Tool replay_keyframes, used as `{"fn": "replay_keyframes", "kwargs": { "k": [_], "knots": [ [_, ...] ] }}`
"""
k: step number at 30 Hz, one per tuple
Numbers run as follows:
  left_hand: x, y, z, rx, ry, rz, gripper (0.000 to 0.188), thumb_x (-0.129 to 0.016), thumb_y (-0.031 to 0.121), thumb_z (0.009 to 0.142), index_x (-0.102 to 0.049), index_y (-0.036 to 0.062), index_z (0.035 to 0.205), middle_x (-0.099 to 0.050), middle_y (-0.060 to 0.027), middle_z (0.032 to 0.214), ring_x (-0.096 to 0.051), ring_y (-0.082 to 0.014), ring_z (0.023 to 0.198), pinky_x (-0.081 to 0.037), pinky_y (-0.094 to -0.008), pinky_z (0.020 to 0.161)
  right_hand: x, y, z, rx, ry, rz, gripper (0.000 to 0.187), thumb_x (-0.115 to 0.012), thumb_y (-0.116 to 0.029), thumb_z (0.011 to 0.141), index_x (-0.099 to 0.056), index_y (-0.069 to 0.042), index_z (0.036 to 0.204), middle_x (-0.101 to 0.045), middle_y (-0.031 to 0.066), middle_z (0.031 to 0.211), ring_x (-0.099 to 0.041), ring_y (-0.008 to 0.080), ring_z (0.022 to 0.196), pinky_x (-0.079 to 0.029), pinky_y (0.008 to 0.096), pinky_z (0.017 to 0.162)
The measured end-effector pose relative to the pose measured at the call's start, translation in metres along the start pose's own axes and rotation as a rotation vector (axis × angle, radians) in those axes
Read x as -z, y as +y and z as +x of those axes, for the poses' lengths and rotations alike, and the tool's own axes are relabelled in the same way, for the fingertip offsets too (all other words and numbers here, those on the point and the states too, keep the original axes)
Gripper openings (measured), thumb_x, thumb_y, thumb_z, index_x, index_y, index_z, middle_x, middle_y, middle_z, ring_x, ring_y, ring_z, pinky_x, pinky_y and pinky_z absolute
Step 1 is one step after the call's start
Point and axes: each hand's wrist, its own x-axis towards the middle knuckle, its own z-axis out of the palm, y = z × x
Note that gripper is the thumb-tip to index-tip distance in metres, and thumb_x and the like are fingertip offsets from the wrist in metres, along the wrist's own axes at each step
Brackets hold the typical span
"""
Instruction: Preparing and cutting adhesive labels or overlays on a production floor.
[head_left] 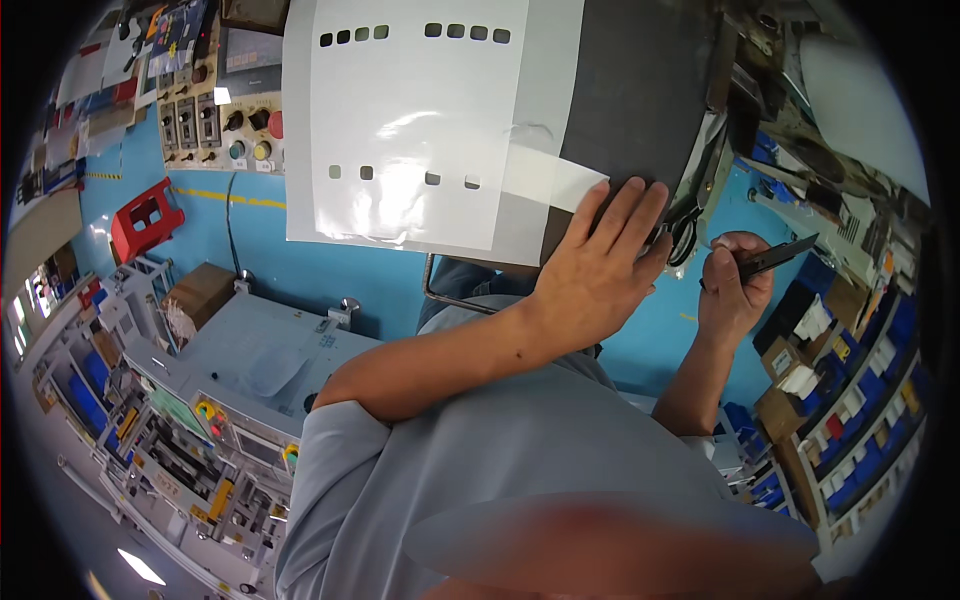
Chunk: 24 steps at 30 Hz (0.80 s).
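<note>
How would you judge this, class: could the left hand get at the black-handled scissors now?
Probably yes: the scissors sit just right of the left hand, handles seemingly unblocked, though that hand may have to lift off the dark sheet.

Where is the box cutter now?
In the head view, the box cutter is on the right side, in the person's right hand, right of the black-handled scissors.

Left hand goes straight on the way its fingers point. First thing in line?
Probably the end of the pale strip, right at one fingertip of the left hand. Past it, only dark sheet up to its edge; depth beyond is unclear.
</note>
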Motion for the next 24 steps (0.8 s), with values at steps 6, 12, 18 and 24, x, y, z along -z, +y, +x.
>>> {"fn": "replay_keyframes", "kwargs": {
  "k": [6,12,18,24],
  "knots": [
    [0.001,0.0,0.014,0.07,-0.046,0.014,0.054,-0.079,0.027,0.068,-0.064,0.0119,0.118,-0.033,-0.0194,0.149,-0.033,-0.0376,0.136,-0.028,-0.0572,0.109,0.004,0.002,0.032,-0.023,-0.076,-0.001,0.021,-0.062,0.005,0.087,-0.057,-0.002,0.107,-0.064,0.0068,0.092,-0.05,0.005,0.064,-0.036,0.0169,0.054],
    [-0.004,-0.002,0.021,0.079,0.033,0.044,0.052,-0.077,0.025,0.069,-0.065,0.0122,0.118,-0.037,-0.0196,0.146,-0.036,-0.0375,0.134,-0.029,-0.0574,0.108,0.005,-0.003,0.047,0.0,-0.124,-0.007,0.021,-0.062,0.007,0.086,-0.059,-0.002,0.104,-0.065,0.0048,0.092,-0.053,0.0053,0.07,-0.04,0.0172,0.06],
    [-0.004,-0.008,0.028,-0.002,0.199,0.108,0.034,-0.07,0.019,0.075,-0.07,0.0128,0.109,-0.051,-0.0159,0.133,-0.048,-0.035,0.122,-0.035,-0.0527,0.102,0.006,-0.001,0.051,-0.06,-0.099,-0.001,0.024,-0.064,0.009,0.085,-0.059,-0.002,0.105,-0.065,0.0049,0.093,-0.06,0.0085,0.082,-0.046,0.0194,0.071],
    [0.003,-0.021,0.048,-0.04,0.377,0.11,0.024,-0.062,0.013,0.073,-0.064,0.0127,0.097,-0.058,-0.0078,0.111,-0.057,-0.0221,0.093,-0.043,-0.0348,0.076,0.007,0.002,0.054,-0.047,-0.118,0.066,0.029,-0.064,0.012,0.084,-0.056,-0.001,0.109,-0.063,0.0056,0.096,-0.063,0.0129,0.087,-0.051,0.0242,0.08]
  ]
}}
